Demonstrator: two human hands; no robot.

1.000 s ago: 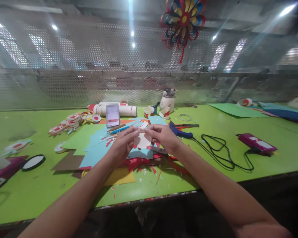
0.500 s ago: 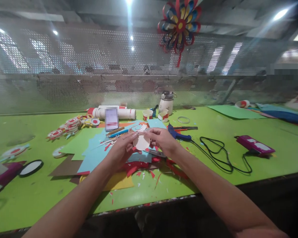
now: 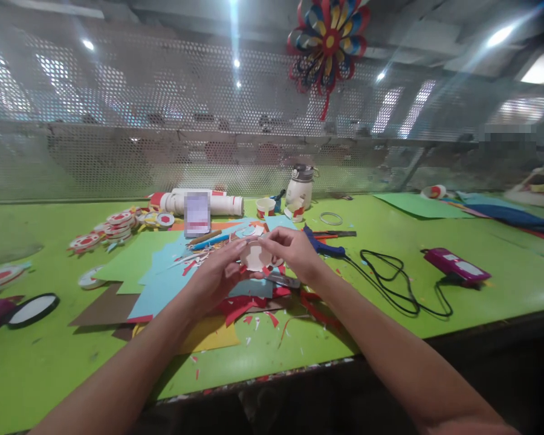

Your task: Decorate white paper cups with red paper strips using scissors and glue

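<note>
"Reading any labels from the feed?"

"I can see pale patches on the purple box [image 3: 457, 267], out on the right of the green surface [image 3: 526, 248], but any lettering is too small for me. The phone [image 3: 197, 214] screen comes through pixelated, and marks on the white bottle [image 3: 299, 193] are blurred."

"And the hands?"

"I've got the left hand [image 3: 220, 266] and right hand [image 3: 294, 252] close together, fingers and thumbs pinching the upper edge of a round white piece [image 3: 255, 257]. It's between them, in front of the blue paper [image 3: 163, 281], red bits at its lower edge."

"Nearby?"

"The blue glue gun [image 3: 329, 248], just beside the right hand."
</note>
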